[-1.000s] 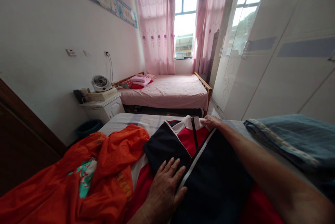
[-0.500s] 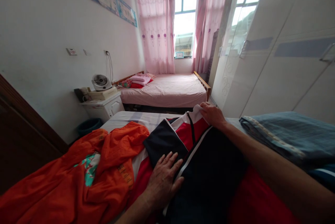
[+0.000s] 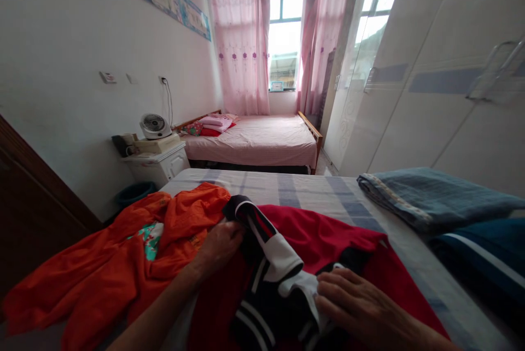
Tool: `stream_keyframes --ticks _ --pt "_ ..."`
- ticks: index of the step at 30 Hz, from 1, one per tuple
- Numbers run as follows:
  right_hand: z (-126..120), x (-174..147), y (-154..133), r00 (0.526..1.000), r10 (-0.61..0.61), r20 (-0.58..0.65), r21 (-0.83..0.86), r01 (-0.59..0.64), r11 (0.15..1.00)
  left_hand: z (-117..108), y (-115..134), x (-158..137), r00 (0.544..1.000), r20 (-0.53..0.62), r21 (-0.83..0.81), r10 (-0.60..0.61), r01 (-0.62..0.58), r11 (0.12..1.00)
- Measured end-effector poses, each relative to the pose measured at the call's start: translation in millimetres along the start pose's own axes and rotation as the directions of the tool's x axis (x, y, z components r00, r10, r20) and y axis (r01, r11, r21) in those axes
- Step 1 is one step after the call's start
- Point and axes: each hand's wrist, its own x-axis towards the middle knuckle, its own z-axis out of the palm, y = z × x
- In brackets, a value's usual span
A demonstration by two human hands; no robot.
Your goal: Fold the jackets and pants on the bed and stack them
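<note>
A red, white and dark navy sports jacket (image 3: 311, 220) lies partly bunched on the bed in front of me. My left hand (image 3: 221, 244) is closed on a dark, white-striped part of it, with the fingertips partly hidden in the folds. On the other side, my right hand (image 3: 353, 302) has its fingers curled onto the white fabric near the middle. Dark knit bands with white stripes show between the hands. Left of the jacket, a crumpled orange garment (image 3: 110, 263) with a small green patterned patch lies close to my left forearm.
The near bed (image 3: 254, 181) has a striped pale sheet. At the right lie a folded blue-grey cloth (image 3: 435, 192) and a dark blue garment (image 3: 484, 247). Beyond are a pink-covered bed (image 3: 262, 138), a nightstand (image 3: 159, 162) with a fan (image 3: 155, 126), and wardrobes (image 3: 443, 121).
The jacket has been turned and lowered, showing its red part spread out and striped bands. My left hand went from lying flat to gripping; my right hand came down and closer.
</note>
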Motion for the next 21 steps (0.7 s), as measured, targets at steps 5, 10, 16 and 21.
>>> stream_keyframes --ticks 5,10,16,21 --pt "3.9 -28.5 13.8 0.99 0.136 0.02 -0.18 -0.131 0.975 -11.7 -3.7 -4.2 0.889 -0.254 0.387 0.382 -0.269 0.882" --pt "15.7 -34.2 18.3 0.941 0.324 0.094 -0.154 -0.308 0.939 -10.8 3.6 11.4 0.841 -0.012 0.503 0.54 -0.462 0.73" --pt "-6.4 -20.0 29.4 0.864 0.499 0.067 0.058 -0.503 0.862 -26.0 16.7 11.2 0.923 -0.027 0.352 0.383 -0.35 0.868" --pt "-66.3 -27.0 32.9 0.767 0.638 -0.071 0.19 -0.617 0.763 -63.9 33.8 -44.1 0.877 -0.133 0.199 0.462 -0.433 0.879"
